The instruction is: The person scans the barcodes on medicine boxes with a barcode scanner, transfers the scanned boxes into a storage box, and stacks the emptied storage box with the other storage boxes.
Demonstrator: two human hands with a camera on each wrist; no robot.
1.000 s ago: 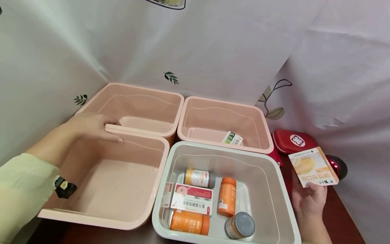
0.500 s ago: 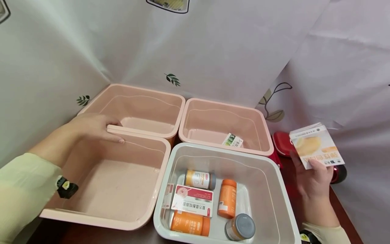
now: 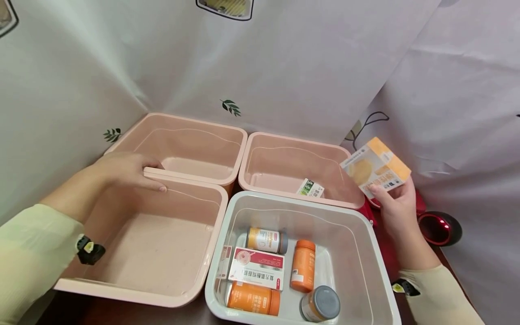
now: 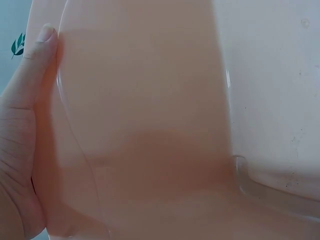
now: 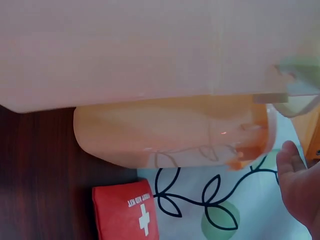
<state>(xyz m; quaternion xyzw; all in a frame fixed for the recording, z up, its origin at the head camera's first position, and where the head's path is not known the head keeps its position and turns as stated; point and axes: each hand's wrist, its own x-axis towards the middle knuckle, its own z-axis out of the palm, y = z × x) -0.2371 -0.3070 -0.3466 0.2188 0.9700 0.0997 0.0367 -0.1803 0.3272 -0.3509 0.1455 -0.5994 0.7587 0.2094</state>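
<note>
My left hand (image 3: 126,171) grips the rim of the front-left pink bin (image 3: 162,243). In the left wrist view, its thumb lies over the inside of the rim; the fingers behind are hidden. A white and orange box of adhesive bandages (image 3: 365,169) is in my right hand (image 3: 400,210), thumb across its front face. It is tilted, in the air by the right end of the back-right pink bin (image 3: 296,158). In the right wrist view, only an orange part of the bandage box (image 5: 306,131) shows, beside the hand.
A grey bin (image 3: 357,289) holds orange bottles (image 3: 303,265), grey-capped jars (image 3: 320,303) and a red-white medicine box (image 3: 257,267). A small green-white box (image 3: 310,187) lies in the back-right bin. A red first aid kit (image 5: 125,210) and a black-red round object (image 3: 440,228) are at right.
My right hand has lifted the bandage box up and left, from beside the red case toward the back-right bin, and turned it. The left hand stays on the rim.
</note>
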